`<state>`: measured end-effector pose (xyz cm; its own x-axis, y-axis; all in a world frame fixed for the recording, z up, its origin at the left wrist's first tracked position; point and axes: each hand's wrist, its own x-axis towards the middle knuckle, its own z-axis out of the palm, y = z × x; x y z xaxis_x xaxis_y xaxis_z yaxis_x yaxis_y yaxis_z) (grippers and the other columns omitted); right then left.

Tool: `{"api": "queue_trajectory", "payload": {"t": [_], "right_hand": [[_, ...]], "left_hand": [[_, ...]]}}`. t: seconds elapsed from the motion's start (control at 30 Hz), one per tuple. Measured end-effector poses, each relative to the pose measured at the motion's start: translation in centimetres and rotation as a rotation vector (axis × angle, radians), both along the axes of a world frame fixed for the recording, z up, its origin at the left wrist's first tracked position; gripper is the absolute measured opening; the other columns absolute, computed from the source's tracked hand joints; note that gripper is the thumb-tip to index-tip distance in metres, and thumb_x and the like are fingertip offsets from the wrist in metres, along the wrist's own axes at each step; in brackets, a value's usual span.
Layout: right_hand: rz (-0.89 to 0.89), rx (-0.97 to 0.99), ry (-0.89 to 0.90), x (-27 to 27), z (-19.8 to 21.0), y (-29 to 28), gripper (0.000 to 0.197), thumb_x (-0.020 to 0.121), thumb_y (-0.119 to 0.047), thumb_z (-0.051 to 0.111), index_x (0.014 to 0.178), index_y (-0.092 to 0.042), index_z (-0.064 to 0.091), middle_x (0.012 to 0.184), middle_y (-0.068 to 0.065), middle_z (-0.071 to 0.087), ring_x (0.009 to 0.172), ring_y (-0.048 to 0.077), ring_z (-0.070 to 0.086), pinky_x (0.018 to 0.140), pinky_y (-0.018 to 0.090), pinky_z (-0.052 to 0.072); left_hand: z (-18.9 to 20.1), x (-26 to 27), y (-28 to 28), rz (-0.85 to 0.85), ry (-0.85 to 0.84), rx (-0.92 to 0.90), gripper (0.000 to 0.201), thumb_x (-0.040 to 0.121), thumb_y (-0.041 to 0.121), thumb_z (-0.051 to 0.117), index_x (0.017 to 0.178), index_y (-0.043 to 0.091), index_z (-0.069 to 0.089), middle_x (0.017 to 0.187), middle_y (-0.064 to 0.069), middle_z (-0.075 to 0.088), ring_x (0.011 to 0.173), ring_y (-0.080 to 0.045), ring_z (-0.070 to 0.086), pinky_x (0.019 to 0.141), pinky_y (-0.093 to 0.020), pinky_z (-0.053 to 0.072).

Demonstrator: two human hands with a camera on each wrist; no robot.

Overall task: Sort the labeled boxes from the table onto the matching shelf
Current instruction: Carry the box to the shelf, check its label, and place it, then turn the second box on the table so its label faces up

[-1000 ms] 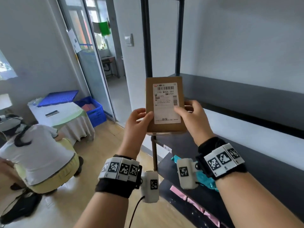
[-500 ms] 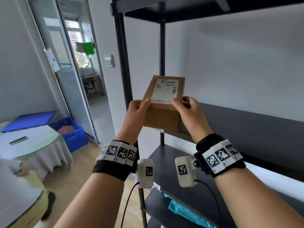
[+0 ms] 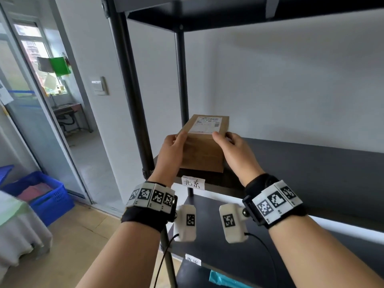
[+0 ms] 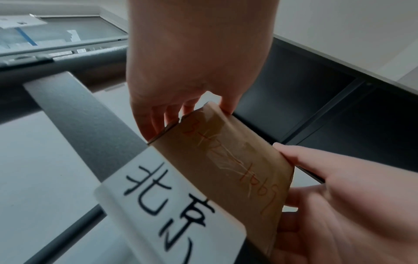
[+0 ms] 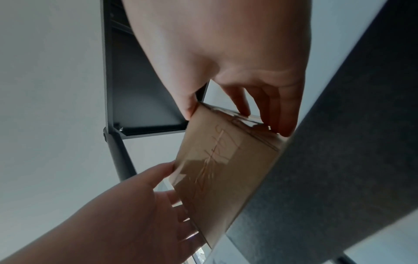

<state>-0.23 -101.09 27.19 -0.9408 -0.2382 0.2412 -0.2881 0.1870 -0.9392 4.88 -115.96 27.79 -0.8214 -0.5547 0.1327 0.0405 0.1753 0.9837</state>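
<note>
A brown cardboard box (image 3: 202,151) with a white shipping label on top rests at the left front corner of a dark shelf (image 3: 307,163). A white tag (image 3: 192,182) with handwritten characters hangs on that shelf's front edge just below the box. My left hand (image 3: 173,145) grips the box's left side, thumb on top. My right hand (image 3: 230,145) grips its right side the same way. The left wrist view shows the box's taped near face (image 4: 228,164) with orange writing, above the tag (image 4: 172,209). In the right wrist view the box (image 5: 224,167) meets the shelf edge.
Black shelf posts (image 3: 133,100) stand just left of the box. Another shelf board (image 3: 228,11) hangs overhead. A lower shelf (image 3: 224,252) carries a second tag and a teal packet (image 3: 224,280). A blue crate (image 3: 44,195) and a cloth-covered table (image 3: 14,223) stand at the left by the doorway.
Both hands carried the box from upright at chest height forward, tipped it flat, and brought it down onto the tagged shelf. The view swung from the room toward the rack.
</note>
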Motion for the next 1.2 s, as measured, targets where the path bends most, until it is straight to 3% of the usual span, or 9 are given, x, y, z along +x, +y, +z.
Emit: {"api": "queue_trajectory", "payload": {"t": [0.2,0.3,0.43,0.5,0.57,0.7,0.93,1.07,1.2], "right_hand": [[-0.096,0.02,-0.017,0.7,0.1,-1.0,0.05,0.086,-0.059,0.048,0.118,-0.023,0.064,0.11,-0.008,0.069,0.105,0.015,0.063,0.096,0.04,0.05],[-0.108,0.051,-0.02,1.5,0.5,-1.1,0.054,0.09,-0.061,0.045,0.123,-0.021,0.061,0.117,-0.006,0.067,0.107,0.016,0.061,0.096,0.038,0.049],[-0.176,0.061,0.015,3.1,1.0,-0.6,0.064,0.094,-0.058,0.046,0.141,-0.015,0.048,0.134,-0.003,0.057,0.122,0.016,0.053,0.088,0.026,0.037],[-0.246,0.052,0.049,4.1,1.1,0.0,0.061,0.094,-0.051,0.05,0.144,-0.015,0.046,0.142,-0.001,0.052,0.129,0.016,0.049,0.093,0.025,0.035],[-0.285,0.043,0.087,5.3,0.8,0.7,0.052,0.095,-0.041,0.054,0.141,-0.017,0.05,0.142,-0.001,0.053,0.128,0.014,0.05,0.096,0.024,0.036],[-0.354,0.059,0.122,8.1,-0.5,3.3,0.038,0.096,-0.028,0.058,0.134,-0.02,0.056,0.132,-0.006,0.058,0.118,0.008,0.054,0.091,0.022,0.039],[-0.616,0.105,0.14,13.0,-3.0,11.9,0.035,0.093,-0.02,0.059,0.128,-0.02,0.062,0.128,-0.006,0.063,0.113,0.008,0.058,0.093,0.021,0.042],[-0.74,0.113,0.097,16.1,-3.8,18.8,0.035,0.093,-0.019,0.059,0.128,-0.021,0.063,0.12,-0.008,0.063,0.109,0.01,0.059,0.095,0.025,0.046],[-0.847,0.138,0.054,19.5,-4.9,26.8,0.036,0.094,-0.021,0.056,0.13,-0.021,0.06,0.128,-0.004,0.06,0.108,0.009,0.057,0.093,0.025,0.044]], "left_hand": [[-0.1,-0.3,-0.9,-0.063,-0.03,-0.055,0.057,0.097,0.054,0.044,0.138,0.015,0.048,0.124,-0.004,0.062,0.115,-0.022,0.059,0.104,-0.043,0.047],[-0.1,0.3,-1.1,-0.105,-0.033,-0.068,0.063,0.096,0.057,0.043,0.142,0.015,0.045,0.129,-0.005,0.062,0.119,-0.023,0.059,0.105,-0.045,0.046],[0.2,1.5,-1.3,-0.06,0.064,-0.137,0.065,0.095,0.055,0.048,0.147,0.018,0.04,0.143,-0.003,0.054,0.122,-0.018,0.055,0.098,-0.033,0.046],[0.5,2.4,-0.9,0.016,0.163,-0.235,0.052,0.098,0.042,0.052,0.145,0.019,0.044,0.142,0.002,0.052,0.113,-0.01,0.052,0.087,-0.025,0.042],[0.7,3.5,0.1,0.025,0.285,-0.275,0.041,0.098,0.026,0.052,0.139,0.021,0.05,0.136,0.005,0.054,0.107,-0.005,0.053,0.086,-0.024,0.047],[0.1,4.5,3.2,-0.129,0.384,-0.286,0.035,0.094,0.015,0.051,0.128,0.02,0.059,0.124,0.007,0.058,0.111,-0.012,0.06,0.094,-0.033,0.053],[-2.8,5.6,12.0,-0.472,0.313,-0.323,0.029,0.095,0.011,0.05,0.119,0.018,0.063,0.118,0.003,0.066,0.098,-0.01,0.06,0.08,-0.016,0.043],[-4.2,6.8,19.3,-0.639,0.265,-0.359,0.027,0.096,0.013,0.052,0.118,0.02,0.064,0.115,0.004,0.067,0.096,-0.01,0.06,0.08,-0.018,0.043],[-5.7,8.6,27.6,-0.785,0.243,-0.357,0.03,0.095,0.013,0.053,0.122,0.02,0.062,0.113,0.007,0.066,0.095,-0.009,0.059,0.082,-0.023,0.048]]}}
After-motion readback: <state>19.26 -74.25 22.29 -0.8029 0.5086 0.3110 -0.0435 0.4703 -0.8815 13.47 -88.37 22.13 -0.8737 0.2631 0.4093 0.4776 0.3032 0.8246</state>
